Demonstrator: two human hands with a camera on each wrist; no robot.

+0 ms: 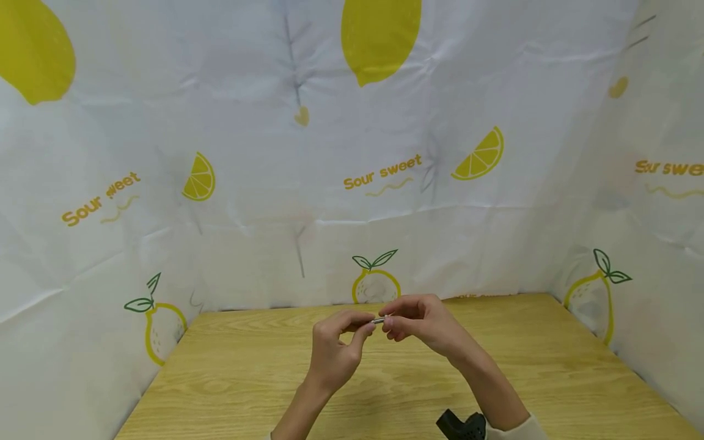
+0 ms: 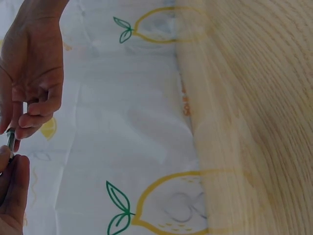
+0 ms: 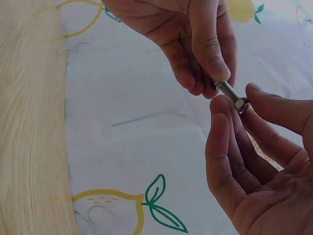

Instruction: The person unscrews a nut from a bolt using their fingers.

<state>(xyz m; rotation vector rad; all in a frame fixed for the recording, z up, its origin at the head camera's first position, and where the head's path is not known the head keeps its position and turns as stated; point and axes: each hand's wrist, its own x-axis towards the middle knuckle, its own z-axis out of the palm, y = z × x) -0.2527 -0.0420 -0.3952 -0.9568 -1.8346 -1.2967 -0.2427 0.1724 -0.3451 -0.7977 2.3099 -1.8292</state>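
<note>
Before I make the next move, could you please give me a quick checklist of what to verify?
1. Left hand pinches the bolt at one end: ok.
2. Right hand is at the other end, by the hexagonal piece: ok.
3. Right hand grips that piece firmly: cannot tell; the contact is unclear.
4. Threads show between the hands: ok.
5. Bolt is held up off the table: ok.
6. Hexagonal piece is a loose nut, not a fixed head: cannot tell.
</note>
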